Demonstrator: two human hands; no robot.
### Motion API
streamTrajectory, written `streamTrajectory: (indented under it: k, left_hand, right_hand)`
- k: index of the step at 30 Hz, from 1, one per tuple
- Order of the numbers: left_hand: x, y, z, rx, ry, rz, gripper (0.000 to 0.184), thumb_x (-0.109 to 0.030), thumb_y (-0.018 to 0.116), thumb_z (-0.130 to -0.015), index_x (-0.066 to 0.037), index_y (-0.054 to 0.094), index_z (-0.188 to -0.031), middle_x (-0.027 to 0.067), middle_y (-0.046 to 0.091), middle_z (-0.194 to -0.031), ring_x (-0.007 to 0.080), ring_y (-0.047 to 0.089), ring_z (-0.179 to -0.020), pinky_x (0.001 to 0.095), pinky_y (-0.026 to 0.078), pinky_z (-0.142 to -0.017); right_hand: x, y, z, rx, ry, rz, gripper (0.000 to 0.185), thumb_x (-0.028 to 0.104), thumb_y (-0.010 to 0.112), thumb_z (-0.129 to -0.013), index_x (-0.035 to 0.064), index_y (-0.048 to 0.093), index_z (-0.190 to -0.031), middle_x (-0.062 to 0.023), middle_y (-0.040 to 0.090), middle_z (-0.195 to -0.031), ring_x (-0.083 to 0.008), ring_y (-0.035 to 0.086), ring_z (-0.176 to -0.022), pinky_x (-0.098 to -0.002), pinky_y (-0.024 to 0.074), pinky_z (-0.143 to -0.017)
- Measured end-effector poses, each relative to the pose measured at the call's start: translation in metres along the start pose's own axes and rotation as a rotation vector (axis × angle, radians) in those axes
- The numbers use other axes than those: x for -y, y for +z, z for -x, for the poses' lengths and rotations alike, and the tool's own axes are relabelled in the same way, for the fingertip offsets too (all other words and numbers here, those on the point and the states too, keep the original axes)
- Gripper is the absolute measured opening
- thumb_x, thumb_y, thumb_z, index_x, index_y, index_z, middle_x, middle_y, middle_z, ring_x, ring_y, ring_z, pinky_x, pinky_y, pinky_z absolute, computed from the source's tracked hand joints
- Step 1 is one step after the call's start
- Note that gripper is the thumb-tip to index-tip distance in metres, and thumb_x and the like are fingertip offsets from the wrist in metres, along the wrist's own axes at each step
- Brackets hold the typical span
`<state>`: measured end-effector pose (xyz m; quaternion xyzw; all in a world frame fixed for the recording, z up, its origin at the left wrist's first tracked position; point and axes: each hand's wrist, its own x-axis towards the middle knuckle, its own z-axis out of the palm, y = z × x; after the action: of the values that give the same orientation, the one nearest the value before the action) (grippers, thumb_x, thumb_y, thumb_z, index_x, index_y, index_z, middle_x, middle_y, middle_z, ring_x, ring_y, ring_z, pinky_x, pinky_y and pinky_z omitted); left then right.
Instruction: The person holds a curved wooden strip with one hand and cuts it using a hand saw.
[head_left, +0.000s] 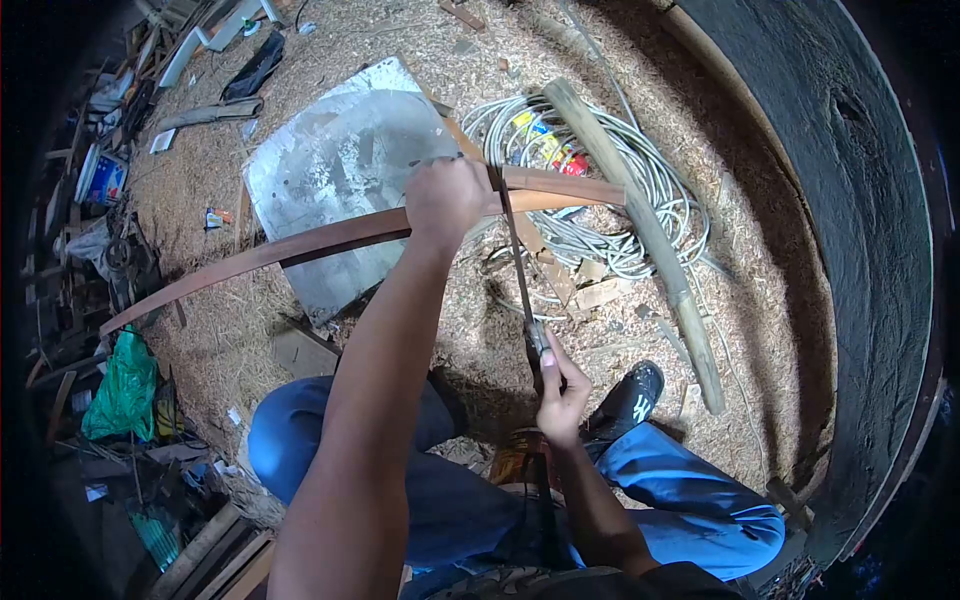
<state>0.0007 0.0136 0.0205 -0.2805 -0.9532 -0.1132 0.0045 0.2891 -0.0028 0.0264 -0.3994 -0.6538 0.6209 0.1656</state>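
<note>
1. The strip [310, 238] is located across the middle, over the sheet [345, 150] at L. side & over the coil [655, 165] at R. side.
2. The strip is gripped by the L. hand [447, 198]; its fingers are curled in a fist, but the tips are hidden, so their exact hold can't be told.
3. The blade [519, 262] is held by its handle in the R. hand [562, 392]. The fingers are wrapped round the handle, w/ the thumb laid along it.
4. The strip is crossed by the blade just beside the L. hand; whether the wood is cut into can't be told.
5. The coil is partly covered by the branch [665, 258]; the strip's R. end is seen at the branch, but contact can't be confirmed.
6. A colourful packet [550, 140] is seen w/in the coil.
7. The floor [735, 215] is covered w/ shavings; a dark shoe [638, 393] is placed nr the R. hand.
8. A green bag [122, 388] is seen at far L., nr the strip's lower end.
</note>
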Motion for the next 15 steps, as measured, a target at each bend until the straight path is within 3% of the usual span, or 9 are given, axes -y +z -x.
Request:
streamTrajectory:
  k: [5, 7, 10, 15]
  left_hand:
    - [-0.003, -0.004, 0.001, 0.061, -0.020, -0.028, 0.036, -0.024, 0.050, -0.088, -0.003, 0.074, -0.071, 0.0201, 0.071, -0.077, 0.0356, 0.071, -0.072, 0.0454, 0.056, -0.072]
    - [-0.002, -0.001, -0.002, 0.043, -0.015, -0.050, 0.036, -0.024, 0.050, -0.088, -0.003, 0.075, -0.072, 0.0197, 0.071, -0.077, 0.0348, 0.071, -0.072, 0.0449, 0.056, -0.071]
    - [-0.002, -0.003, -0.006, 0.103, -0.037, -0.041, 0.035, -0.024, 0.051, -0.088, -0.004, 0.075, -0.073, 0.0193, 0.071, -0.077, 0.0344, 0.071, -0.071, 0.0443, 0.056, -0.069]
    - [-0.005, -0.012, -0.003, 0.142, -0.044, -0.062, 0.033, -0.023, 0.052, -0.087, -0.005, 0.075, -0.075, 0.0193, 0.071, -0.078, 0.0336, 0.071, -0.074, 0.0439, 0.056, -0.071]
  right_hand:
    - [0.017, 0.024, -0.053, -0.028, -0.084, -0.040, 0.036, 0.012, 0.053, -0.101, -0.0060, 0.056, -0.132, -0.0198, 0.064, -0.126, -0.0190, 0.060, -0.115, -0.0312, 0.0432, -0.100]
    - [0.007, 0.031, -0.067, 0.004, 0.085, -0.117, 0.036, 0.011, 0.053, -0.101, -0.0056, 0.056, -0.133, -0.0201, 0.064, -0.127, -0.0208, 0.059, -0.117, -0.0318, 0.0425, -0.102]
    - [-0.007, 0.017, -0.032, -0.001, -0.115, -0.068, 0.037, 0.011, 0.053, -0.101, -0.0057, 0.055, -0.134, -0.0207, 0.063, -0.129, -0.0226, 0.059, -0.119, -0.0326, 0.0414, -0.104]
    - [-0.008, 0.005, -0.006, 0.012, -0.084, -0.073, 0.037, 0.009, 0.052, -0.101, -0.0062, 0.054, -0.134, -0.0211, 0.062, -0.129, -0.0235, 0.059, -0.119, -0.0328, 0.0410, -0.104]
